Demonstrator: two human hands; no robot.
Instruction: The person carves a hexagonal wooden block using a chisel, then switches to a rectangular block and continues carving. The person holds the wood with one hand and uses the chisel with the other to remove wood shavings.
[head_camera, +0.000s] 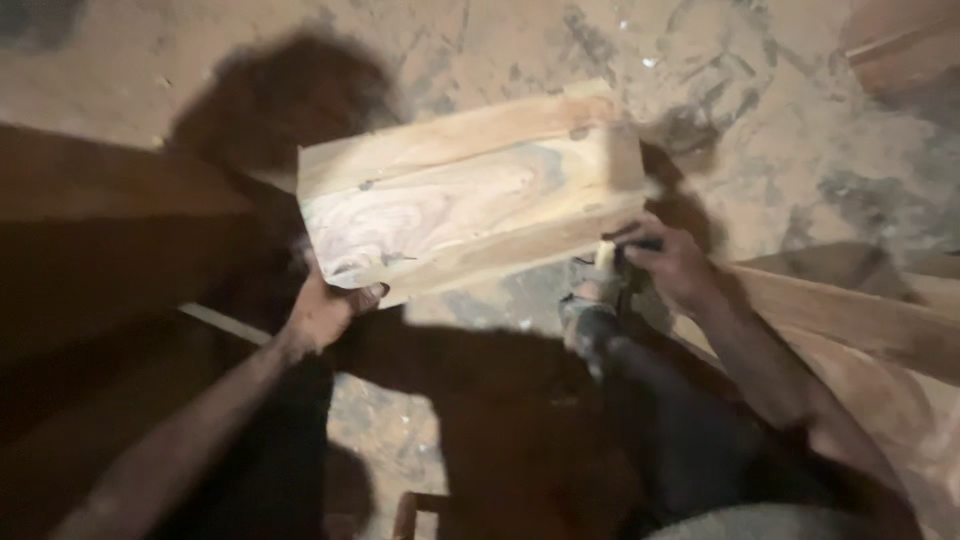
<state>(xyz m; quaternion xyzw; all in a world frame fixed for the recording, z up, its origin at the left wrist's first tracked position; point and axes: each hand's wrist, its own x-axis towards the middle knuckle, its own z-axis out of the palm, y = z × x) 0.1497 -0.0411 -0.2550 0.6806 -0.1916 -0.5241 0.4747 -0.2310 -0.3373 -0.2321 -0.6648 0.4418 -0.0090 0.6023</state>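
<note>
Two hands on one wooden box

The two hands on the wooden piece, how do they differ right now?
The left hand grips the wooden piece at its lower left corner, thumb on the pale face; the right hand sits at the lower right edge, pinching a small pale object. The left arm lies in shadow; the right is lit. Both are bare.

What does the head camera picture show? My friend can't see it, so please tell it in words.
A person holds up a pale wooden box, left hand gripping its lower corner. The right hand presses a small pale piece near its bottom edge. Below is a dusty floor, with planks at the right.
</note>
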